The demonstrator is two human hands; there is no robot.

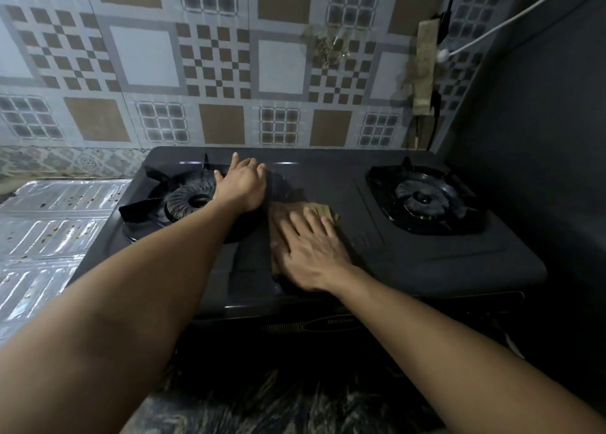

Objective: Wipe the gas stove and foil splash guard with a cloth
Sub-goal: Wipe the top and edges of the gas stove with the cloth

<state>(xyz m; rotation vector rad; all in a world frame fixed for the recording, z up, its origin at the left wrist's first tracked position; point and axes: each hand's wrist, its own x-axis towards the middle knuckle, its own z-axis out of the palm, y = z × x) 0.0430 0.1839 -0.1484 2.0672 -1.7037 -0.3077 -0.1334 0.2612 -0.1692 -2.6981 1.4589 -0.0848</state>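
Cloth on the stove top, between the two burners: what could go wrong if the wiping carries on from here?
1. The cloth lies folded under the flat right hand; a sweep sideways could snag it on the left burner grate prongs.
2. The left hand rests by that grate and might knock it loose.
3. The foil splash guard shows specks and may tear if rubbed hard.

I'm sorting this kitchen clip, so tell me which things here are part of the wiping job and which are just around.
Job: stove; cloth under right hand; left hand by left burner; foil.

Around: white cable; tiled wall; right burner.
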